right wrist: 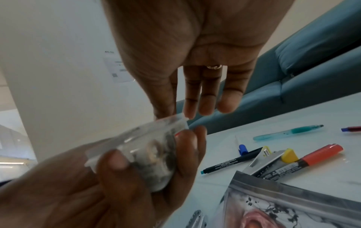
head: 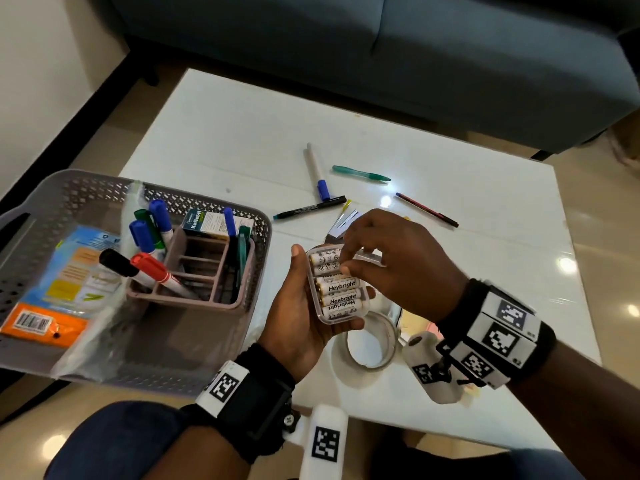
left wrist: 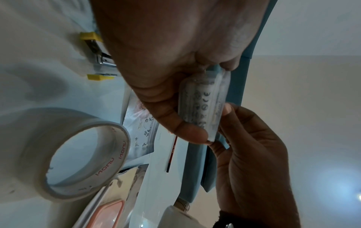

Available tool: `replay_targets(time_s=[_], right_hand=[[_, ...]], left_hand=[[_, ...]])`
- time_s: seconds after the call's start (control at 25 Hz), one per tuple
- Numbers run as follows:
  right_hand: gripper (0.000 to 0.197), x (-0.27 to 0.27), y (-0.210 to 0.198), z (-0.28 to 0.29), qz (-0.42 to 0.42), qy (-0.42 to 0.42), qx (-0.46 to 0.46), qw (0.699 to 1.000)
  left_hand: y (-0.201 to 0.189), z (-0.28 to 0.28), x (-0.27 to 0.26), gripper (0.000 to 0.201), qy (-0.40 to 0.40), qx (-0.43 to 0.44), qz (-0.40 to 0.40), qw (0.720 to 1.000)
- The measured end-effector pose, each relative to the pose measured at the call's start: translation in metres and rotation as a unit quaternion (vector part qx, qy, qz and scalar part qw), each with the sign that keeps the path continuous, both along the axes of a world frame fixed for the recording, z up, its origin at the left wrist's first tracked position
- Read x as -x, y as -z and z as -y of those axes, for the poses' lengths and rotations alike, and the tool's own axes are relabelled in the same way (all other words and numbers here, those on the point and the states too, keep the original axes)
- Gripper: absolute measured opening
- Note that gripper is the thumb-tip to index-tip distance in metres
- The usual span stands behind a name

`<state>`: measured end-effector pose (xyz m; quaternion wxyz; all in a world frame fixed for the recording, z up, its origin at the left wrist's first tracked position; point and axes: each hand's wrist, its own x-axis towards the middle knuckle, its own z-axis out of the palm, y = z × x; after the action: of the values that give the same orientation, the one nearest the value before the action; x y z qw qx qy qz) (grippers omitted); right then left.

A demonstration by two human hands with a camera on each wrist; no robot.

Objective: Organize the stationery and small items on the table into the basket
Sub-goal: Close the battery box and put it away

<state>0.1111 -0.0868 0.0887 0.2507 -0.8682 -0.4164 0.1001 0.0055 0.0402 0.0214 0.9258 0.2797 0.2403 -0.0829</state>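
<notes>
My left hand holds a clear plastic battery case of white Heybright batteries above the white table, thumb on one side and fingers on the other. My right hand reaches over the case's far end, where its thumb and fingertips pinch the clear lid edge. From the right wrist, the case sits in the left palm under the right fingertips. The left wrist view shows the case end-on. The grey basket stands at the left, holding a pink organizer, several markers, a box and packets.
Loose on the table beyond my hands lie a white marker with blue cap, a green pen, a black marker, a red-black pen and a silver-yellow stapler. A tape roll lies under my hands. A blue sofa is behind.
</notes>
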Motion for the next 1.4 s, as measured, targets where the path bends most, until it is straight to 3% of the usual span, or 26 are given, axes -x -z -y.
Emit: replay_targets(time_s=[0.2,0.32,0.4,0.48,0.6,0.84,1.08,1.24,1.4], right_hand=[[0.015,0.007,0.004,-0.002,0.041,0.006,-0.009,0.999],[0.021,0.010,0.002,0.006,0.063,-0.003,-0.049,0.997],[0.024,-0.001,0.004,0.022,0.055,0.035,-0.053,0.996],[0.022,-0.017,0.014,0.053,0.031,0.121,-0.020,0.992],[0.016,-0.014,0.037,0.106,0.005,0.220,0.111,0.969],[0.042,0.039,0.071,0.143,-0.048,0.208,0.335,0.918],[0.050,0.052,0.072,0.139,-0.013,0.189,0.365,0.911],[0.033,0.060,0.071,0.133,0.018,0.176,0.362,0.915],[0.026,0.054,0.042,0.135,-0.003,0.264,0.324,0.909]], left_hand=[[-0.004,0.000,0.000,0.050,0.006,-0.006,0.001,1.000],[-0.005,-0.002,-0.001,0.057,0.007,0.000,-0.001,1.000],[-0.004,-0.005,-0.001,0.065,0.002,0.014,0.001,1.000],[-0.002,-0.004,0.000,0.069,-0.002,0.028,0.008,1.000],[-0.002,0.000,0.001,0.068,-0.004,0.046,0.018,0.999],[-0.013,0.008,0.016,0.070,-0.009,0.039,0.017,0.999],[-0.030,0.025,0.044,0.076,-0.034,0.024,0.009,0.999],[-0.045,0.040,0.067,0.078,-0.037,0.035,0.014,0.999],[-0.052,0.056,0.090,0.079,-0.027,0.031,0.006,0.999]])
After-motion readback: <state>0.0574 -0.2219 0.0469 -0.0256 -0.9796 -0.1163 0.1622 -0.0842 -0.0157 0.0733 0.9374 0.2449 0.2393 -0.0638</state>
